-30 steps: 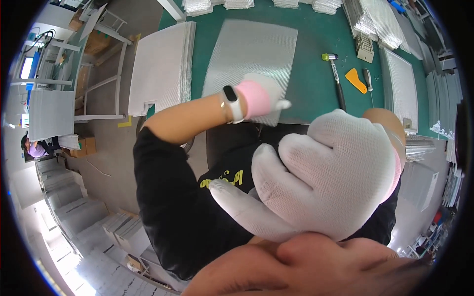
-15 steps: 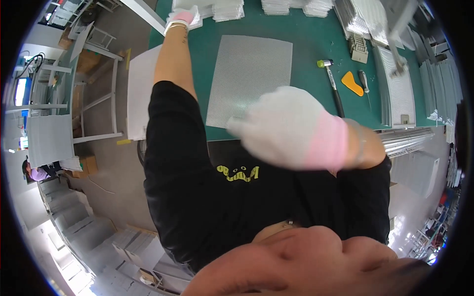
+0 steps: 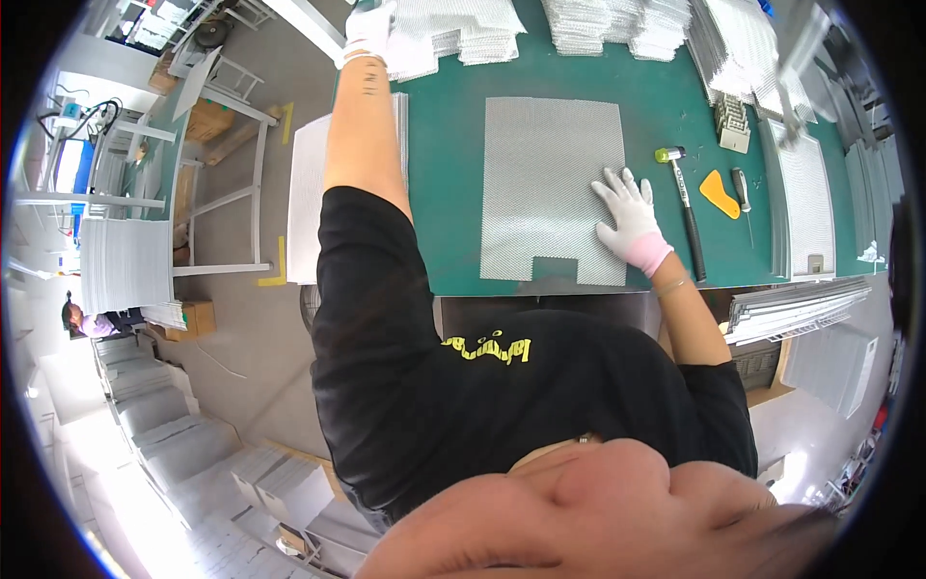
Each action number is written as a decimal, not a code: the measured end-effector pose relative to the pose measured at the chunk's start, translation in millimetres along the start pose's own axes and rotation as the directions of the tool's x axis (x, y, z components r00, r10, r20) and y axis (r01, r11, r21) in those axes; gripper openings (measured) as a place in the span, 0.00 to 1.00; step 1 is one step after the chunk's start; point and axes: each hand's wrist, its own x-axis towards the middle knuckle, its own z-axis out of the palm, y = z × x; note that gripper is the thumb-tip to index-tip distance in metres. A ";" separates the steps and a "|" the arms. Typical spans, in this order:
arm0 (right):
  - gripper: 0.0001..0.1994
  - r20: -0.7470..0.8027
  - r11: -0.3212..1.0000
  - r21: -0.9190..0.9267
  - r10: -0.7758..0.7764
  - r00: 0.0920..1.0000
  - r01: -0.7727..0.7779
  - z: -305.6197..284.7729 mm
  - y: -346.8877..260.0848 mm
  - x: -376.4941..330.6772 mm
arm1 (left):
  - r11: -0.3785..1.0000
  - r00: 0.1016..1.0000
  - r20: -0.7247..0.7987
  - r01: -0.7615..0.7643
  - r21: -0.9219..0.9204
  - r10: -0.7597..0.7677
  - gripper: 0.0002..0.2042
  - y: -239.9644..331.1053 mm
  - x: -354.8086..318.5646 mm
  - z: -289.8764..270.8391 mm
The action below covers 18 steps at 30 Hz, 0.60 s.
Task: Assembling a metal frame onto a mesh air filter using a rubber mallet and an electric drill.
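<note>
Flat and spread, the right hand (image 3: 632, 220) has come down onto the mesh sheet (image 3: 552, 188) at three o'clock; left hand (image 3: 368, 27) now grasps the mesh stack (image 3: 453, 29) at eleven

A factory workshop: green workbench (image 3: 453, 193), stacked metal mesh sheets (image 3: 617, 24), a mallet (image 3: 683, 207)
</note>
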 end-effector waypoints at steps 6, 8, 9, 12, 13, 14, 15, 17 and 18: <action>0.34 -0.028 0.995 0.004 -0.100 0.995 0.100 0.6 9.5 20.4 | 0.760 0.999 0.043 0.045 -0.648 -0.023 0.30 -8.6 -67.5 -48.4; 0.34 -0.049 0.998 -0.033 -0.051 0.997 0.050 5.0 25.1 18.5 | 0.655 0.996 0.093 0.065 -0.753 0.008 0.27 42.1 -115.9 -38.0; 0.31 -0.062 0.998 -0.051 -0.036 0.997 0.032 2.6 28.9 14.6 | 0.337 0.971 0.237 0.234 -0.912 -0.031 0.24 84.1 -141.4 -50.1; 0.29 -0.296 0.999 0.016 -0.042 0.954 0.048 -1.6 32.3 19.1 | 0.046 0.936 0.349 0.351 -0.935 -0.043 0.22 136.5 -230.8 -110.2; 0.28 -0.350 0.800 0.579 0.071 0.934 0.157 -2.3 38.2 20.8 | 0.113 0.928 0.366 0.372 -0.921 -0.072 0.22 146.2 -261.5 -118.8; 0.27 -0.326 0.303 0.917 0.195 0.925 0.259 -1.2 43.0 21.5 | 0.182 0.919 0.380 0.394 -0.901 -0.105 0.21 155.4 -292.1 -125.1; 0.30 -0.228 -0.016 0.972 0.161 0.960 0.233 -16.5 32.6 11.0 | 0.280 0.904 0.400 0.427 -0.860 -0.151 0.22 164.9 -320.7 -129.7; 0.39 -0.063 -0.217 0.969 0.261 0.963 0.122 -56.7 -6.4 -14.9 | 0.451 0.891 0.386 0.454 -0.769 -0.240 0.24 184.6 -368.4 -127.4; 0.39 -0.051 -0.220 0.969 0.261 0.964 0.111 -57.9 -13.7 -26.2 | 0.528 0.893 0.357 0.451 -0.719 -0.275 0.27 194.7 -386.5 -122.6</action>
